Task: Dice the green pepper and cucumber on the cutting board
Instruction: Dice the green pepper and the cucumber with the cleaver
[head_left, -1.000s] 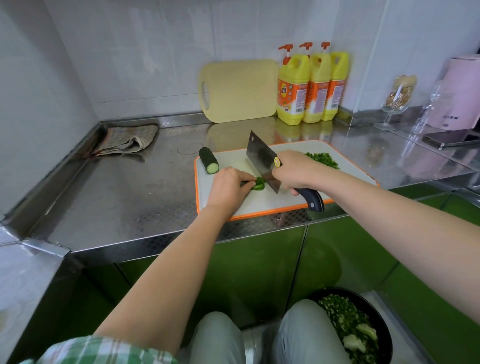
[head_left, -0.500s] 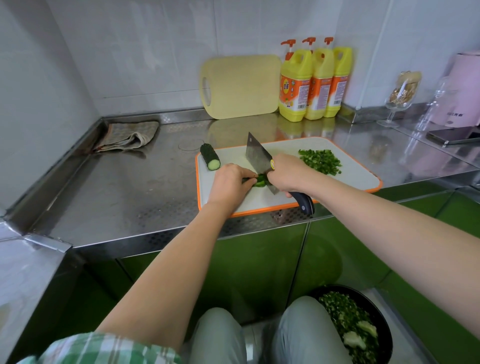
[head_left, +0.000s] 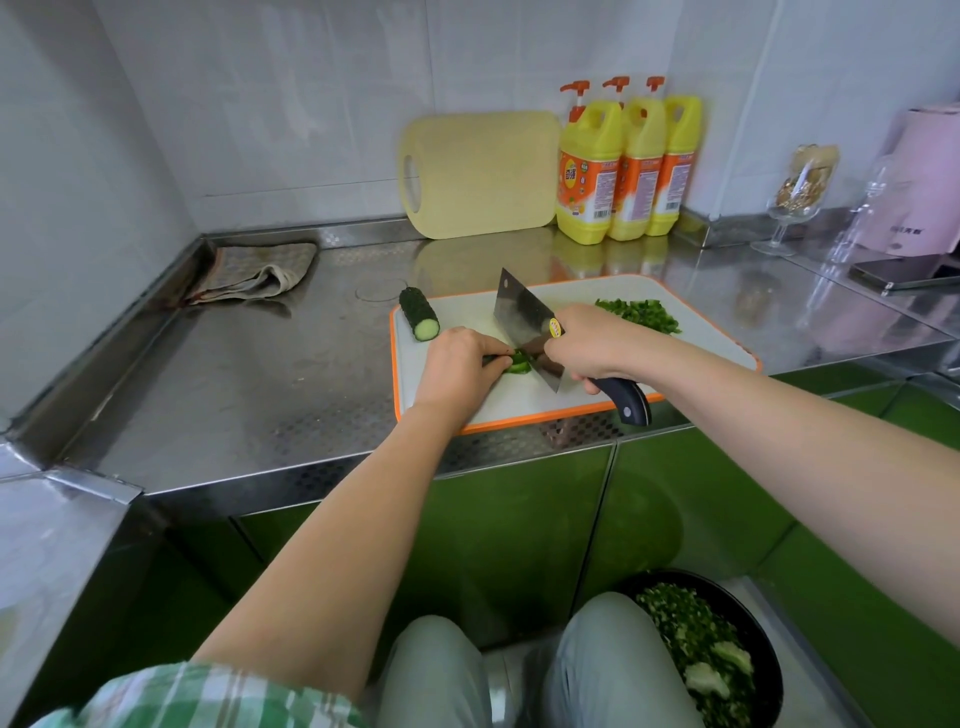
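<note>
A white cutting board with an orange rim (head_left: 717, 338) lies on the steel counter. My left hand (head_left: 460, 366) holds a piece of green pepper (head_left: 518, 364) down on the board with curled fingers. My right hand (head_left: 597, 345) grips a cleaver (head_left: 524, 322) by its dark handle, the blade standing on the pepper right beside my left fingertips. A pile of diced green pepper (head_left: 639, 312) lies at the board's far right. A short cucumber piece (head_left: 418, 320) rests at the board's far left corner.
A pale yellow board (head_left: 478, 174) leans on the wall beside three yellow detergent bottles (head_left: 623, 166). A folded cloth (head_left: 254, 270) lies at the back left. A glass (head_left: 795, 202), a phone (head_left: 904, 270) and a pink appliance (head_left: 919, 182) stand right. A black bin of scraps (head_left: 701, 644) sits by my knees.
The cleaver has kept chopping up and down at the pepper under my left hand, its handle end swinging slightly. My left hand stays on the pepper. The camera view shifted a little.
</note>
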